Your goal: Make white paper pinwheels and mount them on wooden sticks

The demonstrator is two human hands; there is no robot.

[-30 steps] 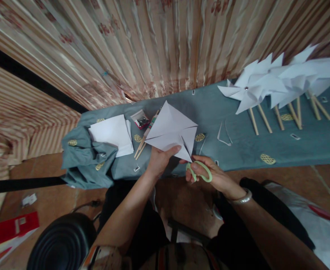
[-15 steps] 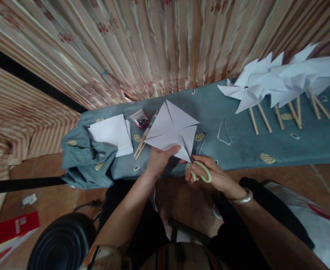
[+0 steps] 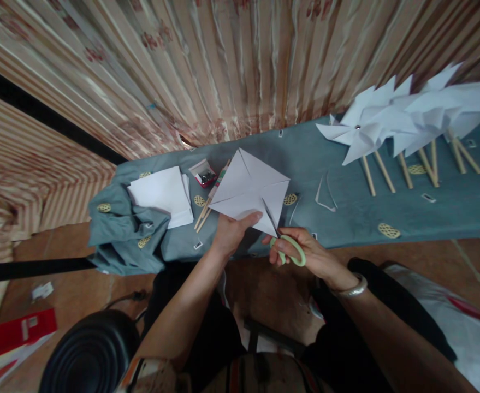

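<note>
Pinching a corner-slit white paper square (image 3: 251,183) by its near-left edge over the teal-clothed desk (image 3: 358,210), the left hand (image 3: 232,232) steadies it while the right hand (image 3: 312,252) grips green-handled scissors (image 3: 302,253) angled from its near corner towards its centre.

- Backdrop: pleated beige-and-brown striped curtain fabric with reddish floral prints (image 3: 256,71), hanging in vertical folds behind the table and continuing along the left side.
- Furniture: long, narrow table draped in grey-green cloth with yellow oval motifs (image 3: 362,213); the cloth lies bunched at its left end.
- Frame members: straight black upper bar (image 3: 55,118), slanting across the curtain; straight black lower bar (image 3: 35,268), nearly horizontal, meeting the bunched cloth.
- Floor: reddish-brown tiles with paler joints (image 3: 73,295).
- Lighting: dim and diffuse.
</note>
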